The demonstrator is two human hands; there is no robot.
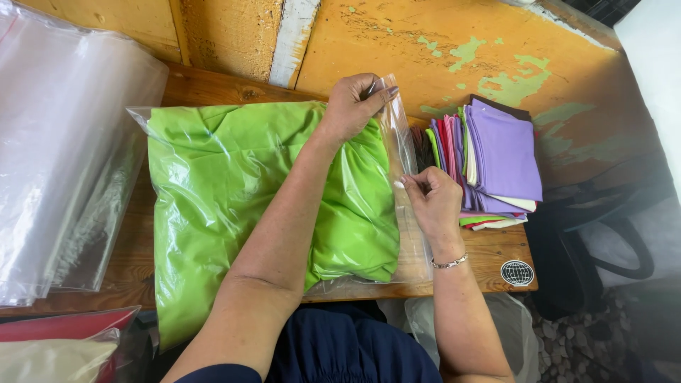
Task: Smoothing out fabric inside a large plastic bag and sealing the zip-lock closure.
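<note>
A person in a dark blue top leans over a worn wooden tabletop (213,89), working at a clear plastic bag (397,152) stuffed with bright green cloth (234,184). The bag lies across the middle of the tabletop, its open mouth pointing right and its left part hanging toward the near edge.

The left hand (352,106) reaches across the bag to the far corner of the mouth and pinches the clear flap there between thumb and fingers, lifting it a little. The right hand (431,200) is closed on the same flap further toward the near side, fingertips pressed together on the plastic strip. A thin silver bracelet (451,262) sits on that wrist.

Just to the right of the bag's mouth lies a stack of folded cloths (500,152), purple on top, with pink, green and white edges showing underneath. On the left side of the tabletop rests a thick pile of empty clear bags (60,156). In the near left corner lie two more filled bags, one red (64,325), one cream (50,360). Behind the tabletop stands a peeling orange wall (425,50).
</note>
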